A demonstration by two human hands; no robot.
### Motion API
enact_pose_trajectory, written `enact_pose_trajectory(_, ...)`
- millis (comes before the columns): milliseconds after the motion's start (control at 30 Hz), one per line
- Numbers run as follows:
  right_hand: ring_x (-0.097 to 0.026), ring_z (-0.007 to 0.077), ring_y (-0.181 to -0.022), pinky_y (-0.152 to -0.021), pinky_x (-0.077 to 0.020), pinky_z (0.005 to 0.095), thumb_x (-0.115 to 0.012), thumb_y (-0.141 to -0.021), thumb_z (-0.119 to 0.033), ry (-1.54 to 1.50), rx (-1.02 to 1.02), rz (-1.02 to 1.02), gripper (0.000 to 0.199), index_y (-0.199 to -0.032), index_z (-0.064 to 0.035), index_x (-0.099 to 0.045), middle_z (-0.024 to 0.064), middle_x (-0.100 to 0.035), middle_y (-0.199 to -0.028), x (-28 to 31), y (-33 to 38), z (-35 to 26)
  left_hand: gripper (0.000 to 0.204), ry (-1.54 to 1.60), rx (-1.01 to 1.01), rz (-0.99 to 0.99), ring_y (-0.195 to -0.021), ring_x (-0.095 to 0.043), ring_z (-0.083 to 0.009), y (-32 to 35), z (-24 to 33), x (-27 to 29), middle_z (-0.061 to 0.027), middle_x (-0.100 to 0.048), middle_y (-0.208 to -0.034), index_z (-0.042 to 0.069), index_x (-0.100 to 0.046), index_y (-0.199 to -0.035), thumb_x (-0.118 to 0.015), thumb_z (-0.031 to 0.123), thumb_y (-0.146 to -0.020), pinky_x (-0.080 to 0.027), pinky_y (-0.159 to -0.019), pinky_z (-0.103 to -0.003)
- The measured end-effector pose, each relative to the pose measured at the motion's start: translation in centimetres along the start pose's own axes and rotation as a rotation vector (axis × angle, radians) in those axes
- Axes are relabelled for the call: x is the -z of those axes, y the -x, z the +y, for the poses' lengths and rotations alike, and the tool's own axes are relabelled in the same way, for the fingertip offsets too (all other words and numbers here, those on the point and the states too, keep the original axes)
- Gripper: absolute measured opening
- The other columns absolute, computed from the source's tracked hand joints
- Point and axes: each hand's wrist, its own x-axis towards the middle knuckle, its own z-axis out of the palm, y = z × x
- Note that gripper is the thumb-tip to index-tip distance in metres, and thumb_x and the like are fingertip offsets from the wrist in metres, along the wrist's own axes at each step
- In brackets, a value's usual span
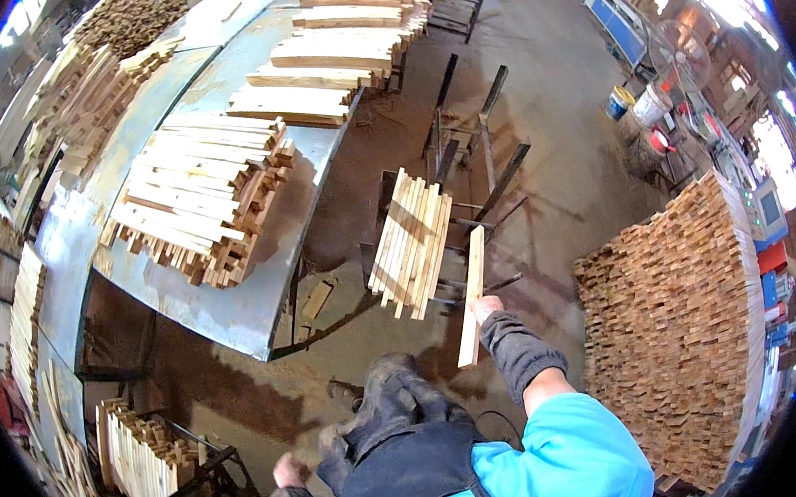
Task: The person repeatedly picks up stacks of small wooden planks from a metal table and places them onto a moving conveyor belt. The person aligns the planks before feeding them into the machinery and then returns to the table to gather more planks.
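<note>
My right hand (489, 310), in a dark glove, grips a pale wooden slat (473, 294) near its lower half; the slat stands almost upright beside a bundle of similar slats (411, 243) resting on a black metal stand (489, 162). My left hand (290, 470) hangs low near my body, fingers curled, with nothing visible in it. A dark apron and blue sleeves fill the lower middle.
A long grey metal table (234, 308) at the left carries stacked slats (203, 203) and further piles (327, 62). A tall block of stacked wood (681, 338) stands at the right. More slats stand upright at lower left (139, 456). Buckets (637, 103) sit far right.
</note>
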Motion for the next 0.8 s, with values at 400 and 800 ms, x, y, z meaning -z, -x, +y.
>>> enact_pose_trajectory(400, -0.075, 0.0413, -0.111, -0.093, -0.0581, 0.0508, -0.067, -0.102, -0.038, -0.166, 0.023, -0.144, 0.045, -0.119, 0.0036, -0.077, 0.0255, -0.079, -0.115, -8.0, -17.2, -2.7, 0.026, -0.245, -0.105, 0.261, -0.071, -0.064, -0.0141, 8.4, 17.6, -17.2, -0.0023, -0.07, -0.09, 0.004, -0.075, -0.117, -0.071, 0.024, -0.101, -0.052, -0.062, -0.029)
enact_pose_trajectory(800, -0.062, 0.0387, -0.132, -0.111, -0.0519, 0.0496, -0.058, -0.109, -0.043, -0.928, -0.075, -0.591, 0.065, -0.161, -0.0068, -0.044, 0.0207, -0.061, -0.152, -18.2, -28.2, -6.5, 0.036, -1.137, -0.123, -0.082, -0.13, -0.064, -0.0397, 11.1, 8.9, -15.4, -0.0166, -0.07, -0.135, 0.01, -0.07, -0.128, -0.067, 0.017, -0.092, -0.052, -0.109, -0.043)
